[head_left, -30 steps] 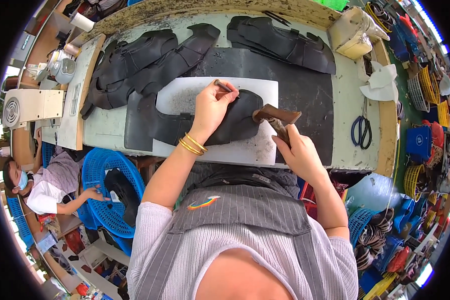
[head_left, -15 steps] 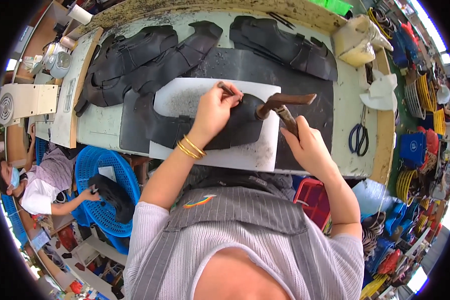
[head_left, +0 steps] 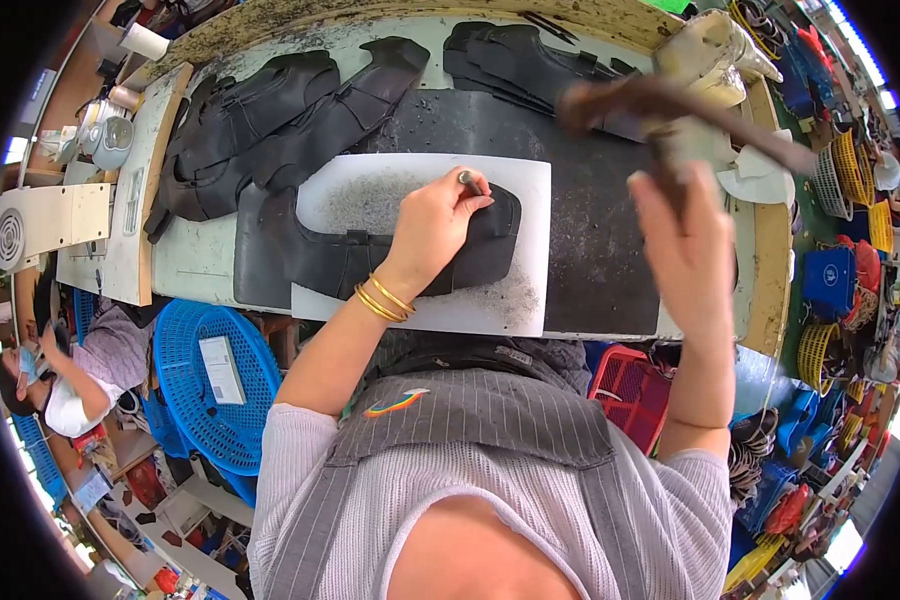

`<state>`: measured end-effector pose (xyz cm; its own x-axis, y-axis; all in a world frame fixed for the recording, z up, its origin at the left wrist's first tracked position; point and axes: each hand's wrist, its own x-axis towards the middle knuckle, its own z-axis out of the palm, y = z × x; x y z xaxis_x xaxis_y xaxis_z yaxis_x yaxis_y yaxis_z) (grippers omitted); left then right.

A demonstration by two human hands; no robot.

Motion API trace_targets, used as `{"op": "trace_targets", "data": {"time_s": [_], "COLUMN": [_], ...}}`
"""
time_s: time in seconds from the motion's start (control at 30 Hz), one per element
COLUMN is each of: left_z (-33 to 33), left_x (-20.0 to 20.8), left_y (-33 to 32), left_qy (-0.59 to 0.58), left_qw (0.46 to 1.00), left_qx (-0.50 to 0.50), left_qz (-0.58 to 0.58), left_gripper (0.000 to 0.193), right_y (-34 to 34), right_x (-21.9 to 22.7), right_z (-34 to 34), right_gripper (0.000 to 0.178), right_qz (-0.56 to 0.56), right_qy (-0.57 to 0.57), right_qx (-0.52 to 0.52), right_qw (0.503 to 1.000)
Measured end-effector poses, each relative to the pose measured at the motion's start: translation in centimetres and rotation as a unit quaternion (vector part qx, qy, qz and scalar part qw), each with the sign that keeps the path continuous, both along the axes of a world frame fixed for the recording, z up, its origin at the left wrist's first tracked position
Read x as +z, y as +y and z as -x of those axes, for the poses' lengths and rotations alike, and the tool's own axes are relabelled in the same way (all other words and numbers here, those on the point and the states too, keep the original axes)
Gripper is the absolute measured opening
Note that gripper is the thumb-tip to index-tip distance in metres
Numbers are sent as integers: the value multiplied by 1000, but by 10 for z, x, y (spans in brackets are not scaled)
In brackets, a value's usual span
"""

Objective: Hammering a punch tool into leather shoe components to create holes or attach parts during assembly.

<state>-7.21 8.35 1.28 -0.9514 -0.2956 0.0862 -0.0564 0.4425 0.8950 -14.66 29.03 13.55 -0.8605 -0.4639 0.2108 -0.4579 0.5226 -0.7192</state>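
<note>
My left hand [head_left: 430,230] pinches a short metal punch [head_left: 466,178], upright on a flat black leather piece [head_left: 485,255] that looks like a shoe upper. The piece lies on a white cutting board [head_left: 533,190] strewn with dark crumbs; the punch's lower tip is hidden by my fingers. To the right, my right hand [head_left: 692,250] is wrapped round the handle of a hammer [head_left: 695,100], raised well above the bench and smeared by motion. The hammer head is apart from the punch.
More black leather pieces [head_left: 260,125] lie stacked at the back left, and another stack [head_left: 510,65] at the back right. A pale block [head_left: 705,55] stands in the far right corner. Blue baskets [head_left: 205,400] and a co-worker [head_left: 70,370] are at the left, a red basket [head_left: 625,400] below the bench.
My right hand has swung the hammer up and to the right, away from the leather. The punch now stands more upright in my left hand. The co-worker's arm has lifted from the blue basket.
</note>
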Motion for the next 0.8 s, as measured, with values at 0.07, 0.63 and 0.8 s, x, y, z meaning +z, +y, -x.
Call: {"op": "trace_targets", "data": {"time_s": [0.07,0.63,0.8], "left_z": [-2,6,6], "left_x": [-2,-4,-2], "left_y": [4,6,21], "left_qy": [13,-17,29], "left_qw": [996,982,997], "left_qx": [0,-20,1], "left_qz": [92,-186,69], "left_gripper": [12,4,4], "right_y": [-10,32,8], "right_x": [32,-36,33], "right_z": [-15,3,0], "right_gripper": [23,28,20], "right_qz": [44,-41,116], "right_qy": [-36,-67,21], "right_qx": [-24,6,-33], "right_qw": [998,997,992]}}
